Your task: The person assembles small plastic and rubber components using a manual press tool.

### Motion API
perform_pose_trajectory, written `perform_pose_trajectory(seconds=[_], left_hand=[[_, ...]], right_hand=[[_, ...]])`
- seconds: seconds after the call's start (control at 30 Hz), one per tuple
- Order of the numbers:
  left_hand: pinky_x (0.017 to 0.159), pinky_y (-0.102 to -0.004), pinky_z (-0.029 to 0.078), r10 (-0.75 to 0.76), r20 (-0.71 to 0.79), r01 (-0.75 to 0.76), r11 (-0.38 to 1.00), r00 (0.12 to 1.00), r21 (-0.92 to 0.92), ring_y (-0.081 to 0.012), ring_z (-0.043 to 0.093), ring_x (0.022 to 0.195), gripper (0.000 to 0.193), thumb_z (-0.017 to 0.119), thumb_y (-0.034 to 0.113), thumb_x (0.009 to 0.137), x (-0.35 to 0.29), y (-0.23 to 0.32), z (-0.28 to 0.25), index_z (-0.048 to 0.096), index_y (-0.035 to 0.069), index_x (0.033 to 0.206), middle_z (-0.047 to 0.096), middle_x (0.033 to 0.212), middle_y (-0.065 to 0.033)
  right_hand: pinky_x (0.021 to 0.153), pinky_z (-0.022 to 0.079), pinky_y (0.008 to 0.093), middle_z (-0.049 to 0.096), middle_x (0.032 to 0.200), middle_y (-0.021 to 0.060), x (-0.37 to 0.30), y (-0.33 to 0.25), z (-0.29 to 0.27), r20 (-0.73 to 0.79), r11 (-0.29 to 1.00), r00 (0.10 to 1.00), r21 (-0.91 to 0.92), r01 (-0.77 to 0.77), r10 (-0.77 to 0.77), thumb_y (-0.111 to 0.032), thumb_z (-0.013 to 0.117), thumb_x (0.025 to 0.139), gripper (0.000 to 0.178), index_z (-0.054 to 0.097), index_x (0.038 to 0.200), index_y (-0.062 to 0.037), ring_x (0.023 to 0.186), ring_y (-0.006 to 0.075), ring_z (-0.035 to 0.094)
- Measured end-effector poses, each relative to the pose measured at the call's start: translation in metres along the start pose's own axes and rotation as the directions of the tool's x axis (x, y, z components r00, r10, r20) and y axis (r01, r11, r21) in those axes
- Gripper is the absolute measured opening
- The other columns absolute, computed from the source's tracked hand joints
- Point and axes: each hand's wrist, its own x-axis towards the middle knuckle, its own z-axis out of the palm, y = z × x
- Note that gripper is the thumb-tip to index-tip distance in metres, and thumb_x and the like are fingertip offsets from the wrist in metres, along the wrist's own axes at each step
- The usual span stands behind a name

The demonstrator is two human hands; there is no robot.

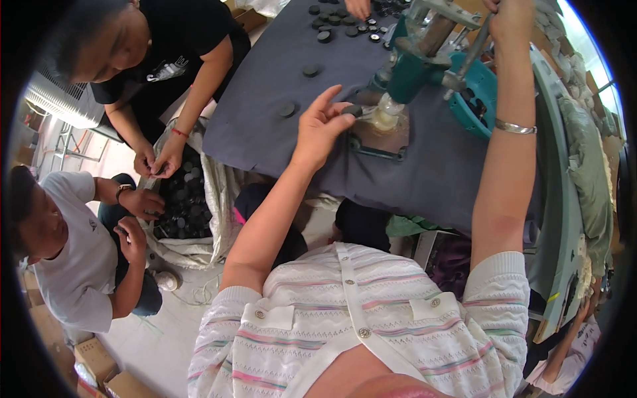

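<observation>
My left hand (320,127) pinches a small black round cap (352,111) between thumb and fingers, just left of the press's pale round die. Standing on the dark-covered table, the green hand press (410,74) has a clear plunger tip (390,106) low over that die (383,121). Its metal base plate (391,142) shows in front. At the upper right, my raised right hand (509,25) is closed around the press's lever (479,50); the top of its grip is cut by the frame edge.
A teal basin (458,109) with black pieces stands right of the press. Several black caps (323,36) lie on the table (255,126), where another person's hand (358,8) reaches in. Two people at the left handle black caps over a white sack (219,199). Cartons (96,358) sit on the floor.
</observation>
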Motion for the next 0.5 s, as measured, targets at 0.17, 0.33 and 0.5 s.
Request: perform_pose_trajectory(seconds=[0.17, 0.33, 0.5], left_hand=[[0.075, -0.0319, 0.048, -0.107, 0.208, 0.227, 0.648, 0.972, -0.727, -0.0267, 0.063, 0.088, 0.064, 0.066, 0.011, 0.081, -0.018, 0.014, -0.029, 0.038, -0.002, 0.136, 0.060, 0.109, -0.0265], [0.077, -0.0341, 0.046, -0.060, 0.265, 0.250, 0.578, 0.962, -0.777, -0.0303, 0.062, 0.092, 0.064, 0.066, 0.009, 0.079, -0.022, 0.011, -0.036, 0.039, 0.001, 0.137, 0.060, 0.108, -0.0284], [0.078, -0.0330, 0.046, -0.018, 0.215, 0.155, 0.752, 0.976, -0.641, -0.0260, 0.062, 0.093, 0.059, 0.068, 0.012, 0.078, -0.024, 0.018, -0.044, 0.047, 0.003, 0.132, 0.061, 0.111, -0.0225]], right_hand=[[0.036, 0.026, 0.0182, 0.048, 0.066, -0.0005, 0.001, 0.002, -0.004, 0.051, 0.992, 0.992, -0.048, 0.117, -0.114, -0.025, 0.047, 0.095, 0.020, 0.053, 0.088, -0.0066, 0.046, 0.0047, 0.040], [0.039, 0.027, 0.0176, 0.049, 0.066, -0.0010, -0.004, 0.003, -0.003, 0.097, 0.990, 0.987, -0.046, 0.133, -0.128, -0.026, 0.048, 0.095, 0.020, 0.053, 0.088, -0.0083, 0.049, 0.0042, 0.040], [0.039, 0.026, 0.0178, 0.052, 0.067, -0.0001, -0.007, 0.003, 0.002, 0.011, 0.996, 0.997, -0.028, 0.079, -0.079, -0.028, 0.048, 0.095, 0.022, 0.053, 0.082, -0.0102, 0.050, 0.0039, 0.040]])
